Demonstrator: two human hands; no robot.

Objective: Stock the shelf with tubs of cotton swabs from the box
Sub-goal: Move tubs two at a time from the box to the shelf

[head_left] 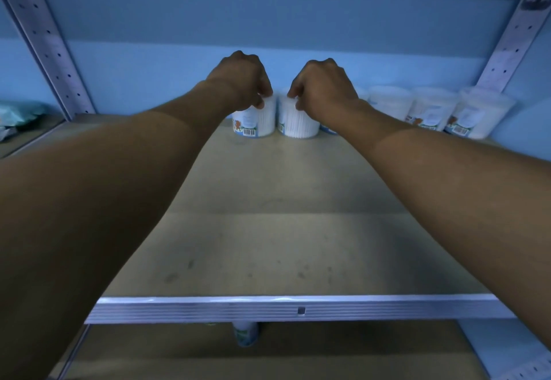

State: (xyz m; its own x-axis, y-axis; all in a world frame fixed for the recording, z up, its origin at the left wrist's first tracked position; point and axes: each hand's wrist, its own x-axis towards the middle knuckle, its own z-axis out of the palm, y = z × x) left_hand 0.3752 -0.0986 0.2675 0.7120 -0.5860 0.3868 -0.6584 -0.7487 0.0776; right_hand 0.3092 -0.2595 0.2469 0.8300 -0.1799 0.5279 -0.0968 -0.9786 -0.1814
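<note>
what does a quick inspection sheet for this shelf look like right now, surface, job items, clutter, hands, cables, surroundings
surface: tan shelf board, scuffed with dark marks, metal front rail
job's things: two tubs at the back wall, one under each hand, left tub and right tub side by side; three more tubs in a row to the right; the box is not in view
clutter: nothing seen on this shelf
grippers: left hand grips the left tub's top; right hand grips the right tub's top
cables: nothing seen
surroundings: blue back wall, perforated uprights, teal packets in the next bay, one container on the shelf below
</note>
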